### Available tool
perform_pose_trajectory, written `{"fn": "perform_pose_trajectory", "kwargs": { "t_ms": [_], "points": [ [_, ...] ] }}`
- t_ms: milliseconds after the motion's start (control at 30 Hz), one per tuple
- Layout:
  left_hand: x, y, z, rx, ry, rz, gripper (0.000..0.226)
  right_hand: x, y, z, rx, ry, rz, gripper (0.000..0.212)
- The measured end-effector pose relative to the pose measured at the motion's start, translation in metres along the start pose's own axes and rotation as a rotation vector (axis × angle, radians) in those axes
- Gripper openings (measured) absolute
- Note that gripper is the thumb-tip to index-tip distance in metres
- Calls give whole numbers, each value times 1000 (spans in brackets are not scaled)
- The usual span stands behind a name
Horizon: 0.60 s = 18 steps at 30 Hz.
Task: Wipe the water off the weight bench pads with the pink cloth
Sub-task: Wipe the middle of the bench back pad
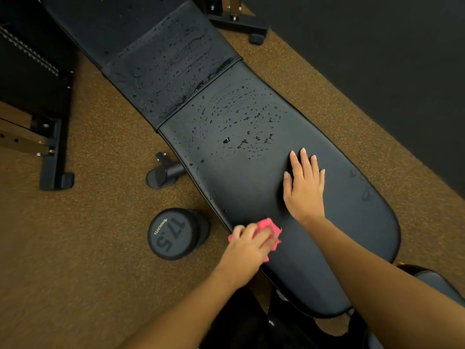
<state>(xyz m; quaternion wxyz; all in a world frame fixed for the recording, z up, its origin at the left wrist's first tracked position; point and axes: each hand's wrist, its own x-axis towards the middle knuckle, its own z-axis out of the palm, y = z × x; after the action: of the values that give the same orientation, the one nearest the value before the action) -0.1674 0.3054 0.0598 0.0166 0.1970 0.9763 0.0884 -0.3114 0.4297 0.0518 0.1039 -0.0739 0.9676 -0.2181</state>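
Note:
The black weight bench runs diagonally from upper left to lower right. Its near seat pad (339, 235) carries water drops (236, 122) over its far half, and a few at its right edge. The middle pad (166, 71) beyond the seam is wet all over. My left hand (247, 248) presses the crumpled pink cloth (270, 229) onto the seat pad's left edge, fingers lying over the cloth. My right hand (303, 187) rests flat on the pad, fingers spread, just below the drops.
A black 17.5 dumbbell (173, 234) stands on end on the brown speckled floor, just left of the bench. A bench foot tube (163, 173) sticks out beside it. A rack frame (52, 152) stands at left, another base (241, 23) at the top. A dark wall runs along the right.

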Motion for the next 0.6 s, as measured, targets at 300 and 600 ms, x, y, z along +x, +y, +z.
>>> {"fn": "perform_pose_trajectory", "kwargs": {
  "t_ms": [300, 600],
  "points": [
    [14, -67, -27, 28, 153, -154, 76, -1, 1, -2, -12, 0, -14, 48],
    [17, -64, -25, 14, 205, -330, 72, 0, 1, -1, -9, -8, -9, 49]
  ]
}}
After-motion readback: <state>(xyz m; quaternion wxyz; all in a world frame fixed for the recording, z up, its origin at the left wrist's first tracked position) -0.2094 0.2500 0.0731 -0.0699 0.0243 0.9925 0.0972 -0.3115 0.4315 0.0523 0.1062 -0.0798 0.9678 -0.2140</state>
